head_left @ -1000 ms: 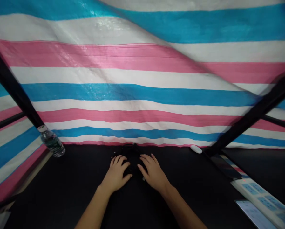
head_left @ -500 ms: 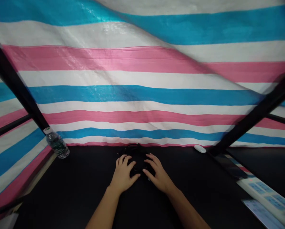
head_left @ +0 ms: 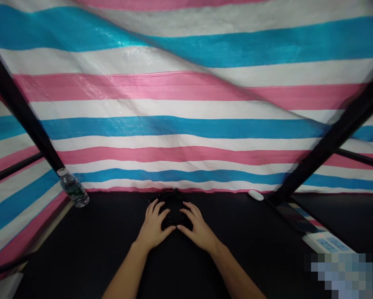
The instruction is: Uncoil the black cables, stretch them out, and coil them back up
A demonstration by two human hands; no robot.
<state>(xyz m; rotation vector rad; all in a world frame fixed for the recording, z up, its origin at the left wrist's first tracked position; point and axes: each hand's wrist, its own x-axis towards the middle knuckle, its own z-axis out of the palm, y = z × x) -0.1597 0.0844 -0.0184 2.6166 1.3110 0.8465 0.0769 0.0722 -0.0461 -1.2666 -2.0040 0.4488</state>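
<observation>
Dark ring-shaped object [head_left: 173,203] lies on the black table [head_left: 80,253] near its far edge, directly between the hands; no long axis discernible, details lost in shadow. Left hand [head_left: 153,224] and right hand [head_left: 198,228] equally near, fingers spread and half-curled around its sides; gripping or merely resting, cannot tell. Plastic water bottle [head_left: 73,189] tilted far left against striped tarp [head_left: 186,124]; white oval mouse [head_left: 255,195] off to the right.

The tarpaulin [head_left: 186,128] is striped pink, white and blue, the object [head_left: 174,203] black.
</observation>
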